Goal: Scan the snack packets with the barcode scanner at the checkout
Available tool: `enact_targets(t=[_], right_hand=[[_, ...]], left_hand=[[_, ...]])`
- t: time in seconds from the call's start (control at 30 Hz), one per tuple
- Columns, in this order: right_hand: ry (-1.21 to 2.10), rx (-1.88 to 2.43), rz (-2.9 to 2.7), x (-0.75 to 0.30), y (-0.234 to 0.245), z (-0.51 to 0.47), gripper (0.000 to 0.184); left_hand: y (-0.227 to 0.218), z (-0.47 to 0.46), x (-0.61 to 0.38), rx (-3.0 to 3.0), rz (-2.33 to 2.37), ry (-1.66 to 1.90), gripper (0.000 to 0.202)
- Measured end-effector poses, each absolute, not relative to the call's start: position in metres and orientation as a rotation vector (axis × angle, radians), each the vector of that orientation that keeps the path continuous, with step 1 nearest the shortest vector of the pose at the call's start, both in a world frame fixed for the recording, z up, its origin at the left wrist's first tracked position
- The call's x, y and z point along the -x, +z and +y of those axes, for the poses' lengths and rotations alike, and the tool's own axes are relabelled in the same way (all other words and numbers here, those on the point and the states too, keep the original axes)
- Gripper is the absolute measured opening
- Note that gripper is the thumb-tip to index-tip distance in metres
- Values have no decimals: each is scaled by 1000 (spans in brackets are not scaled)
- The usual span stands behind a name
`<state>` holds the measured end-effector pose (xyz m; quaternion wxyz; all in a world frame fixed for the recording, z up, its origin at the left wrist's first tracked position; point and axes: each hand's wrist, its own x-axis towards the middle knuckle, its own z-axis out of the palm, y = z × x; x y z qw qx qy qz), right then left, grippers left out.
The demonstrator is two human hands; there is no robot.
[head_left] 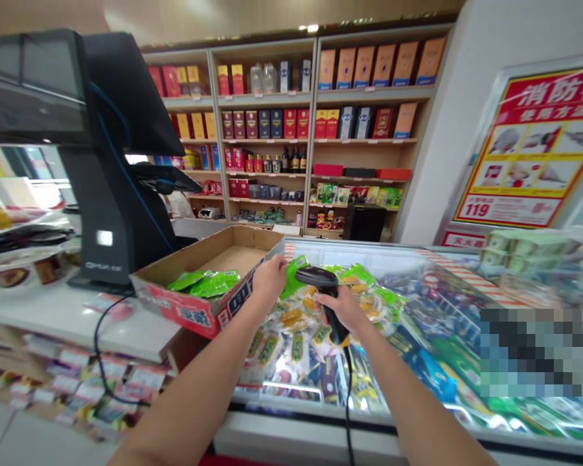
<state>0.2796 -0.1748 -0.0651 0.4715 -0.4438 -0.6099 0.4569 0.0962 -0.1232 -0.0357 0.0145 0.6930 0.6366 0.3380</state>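
In my right hand (pixel 342 305) is a black barcode scanner (pixel 317 278), gripped by its handle, with its head turned toward the left. My left hand (pixel 269 279) pinches a green snack packet (pixel 295 275) just in front of the scanner head. Beneath both hands, several clear-and-green snack packets (pixel 291 318) with yellowish contents lie spread on the glass top. At the left stands an open cardboard box (pixel 175 316), its near-left end holding several green packets (pixel 206 283). The scanner's cable (pixel 348 401) hangs down over the front edge.
A black point-of-sale terminal (pixel 111 213) stands on the white counter (pixel 140 330) at left. The glass-topped freezer (pixel 418 259) extends right, with stacked egg cartons (pixel 519 249) on it. Shelves of boxed goods (pixel 265 123) line the back wall. Another cable (pixel 100 349) loops off the counter.
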Motion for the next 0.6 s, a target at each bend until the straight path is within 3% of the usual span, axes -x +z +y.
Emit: enact_targets(t=[0.3, 0.6], right_hand=[[1210, 950, -1618, -214, -28, -180, 21], [1284, 820, -1668, -148, -20, -181, 19]], left_hand=[[12, -148, -9, -1903, 2261, 1304, 21], [9, -147, 93, -1651, 2612, 1228, 30]])
